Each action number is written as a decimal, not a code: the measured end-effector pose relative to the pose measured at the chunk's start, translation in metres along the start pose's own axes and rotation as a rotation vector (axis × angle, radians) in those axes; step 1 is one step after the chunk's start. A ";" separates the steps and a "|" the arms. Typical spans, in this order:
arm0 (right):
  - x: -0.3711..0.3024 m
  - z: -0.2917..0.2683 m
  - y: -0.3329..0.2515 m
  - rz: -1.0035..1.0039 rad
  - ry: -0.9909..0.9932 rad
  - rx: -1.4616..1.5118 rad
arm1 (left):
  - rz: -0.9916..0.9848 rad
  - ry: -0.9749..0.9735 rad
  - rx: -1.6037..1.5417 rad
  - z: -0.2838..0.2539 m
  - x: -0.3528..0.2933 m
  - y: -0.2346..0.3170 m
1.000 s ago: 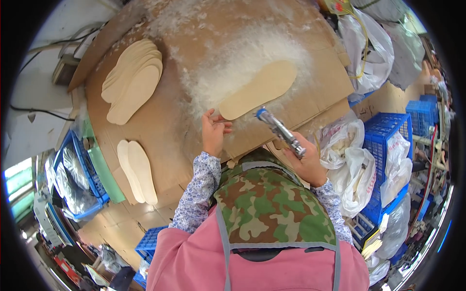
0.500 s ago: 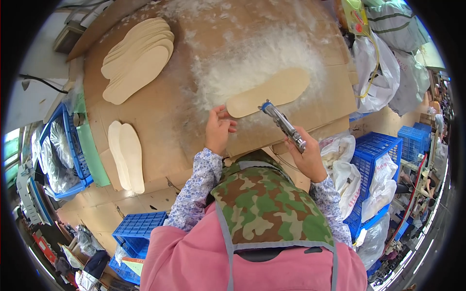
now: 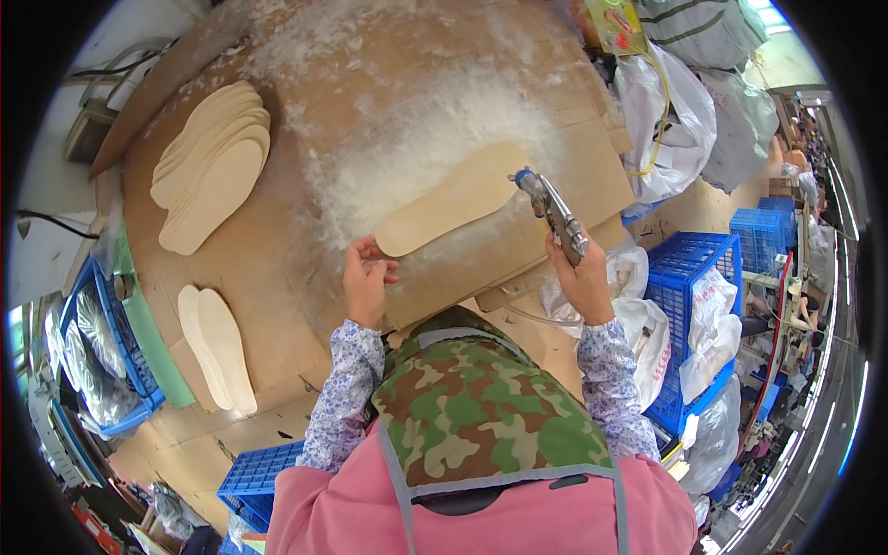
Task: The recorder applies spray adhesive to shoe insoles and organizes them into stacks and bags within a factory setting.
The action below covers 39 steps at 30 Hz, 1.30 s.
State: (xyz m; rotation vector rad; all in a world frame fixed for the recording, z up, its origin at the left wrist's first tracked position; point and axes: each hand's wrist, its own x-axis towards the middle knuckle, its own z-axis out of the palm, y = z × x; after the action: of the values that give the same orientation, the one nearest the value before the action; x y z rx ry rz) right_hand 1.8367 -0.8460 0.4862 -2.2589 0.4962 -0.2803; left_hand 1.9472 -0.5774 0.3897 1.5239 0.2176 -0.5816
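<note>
A pale beige insole (image 3: pixel 453 201) lies slanted on powder-dusted cardboard (image 3: pixel 305 268), its right end farther from me. Wrapped round a metal spray gun (image 3: pixel 562 222), my right hand (image 3: pixel 584 282) holds it with the nozzle at the insole's right end. My left hand (image 3: pixel 366 289) is at the near left end, a fingertip against or just beside the edge and the other fingers loosely curled, with a gap before the thumb. To the far left sits a fanned stack of insoles (image 3: pixel 215 185). Two overlapping insoles (image 3: pixel 215 350) lie nearer me on the left.
White fluffy residue (image 3: pixel 416 139) coats the board around the insole. Blue crates stand at the right (image 3: pixel 692 314), left (image 3: pixel 129 342) and lower left (image 3: pixel 259 476), some with plastic bags. A yellow hose (image 3: pixel 662 120) hangs beside white bags (image 3: pixel 680 106) at the far right.
The spray gun has moved along the insole from its middle to its right end. My left hand stays at the left end. The whole view has shifted, so the table appears farther left.
</note>
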 end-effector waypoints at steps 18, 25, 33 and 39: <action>-0.046 0.007 0.002 0.095 0.000 0.032 | 0.008 -0.059 -0.010 -0.005 -0.004 0.008; -0.059 0.018 -0.029 0.155 -0.128 0.018 | 0.015 -0.083 -0.012 -0.011 -0.006 0.011; -0.068 0.037 -0.057 0.091 -0.185 0.106 | 0.006 -0.118 -0.034 -0.018 -0.002 0.006; -0.075 0.046 -0.070 0.064 -0.239 0.141 | -0.014 -0.143 -0.053 -0.021 0.000 0.005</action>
State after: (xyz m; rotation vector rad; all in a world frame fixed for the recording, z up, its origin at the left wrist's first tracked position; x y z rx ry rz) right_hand 1.8041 -0.7400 0.5048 -2.0997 0.4082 -0.0104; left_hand 1.9544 -0.5578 0.3926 1.4239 0.1331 -0.6882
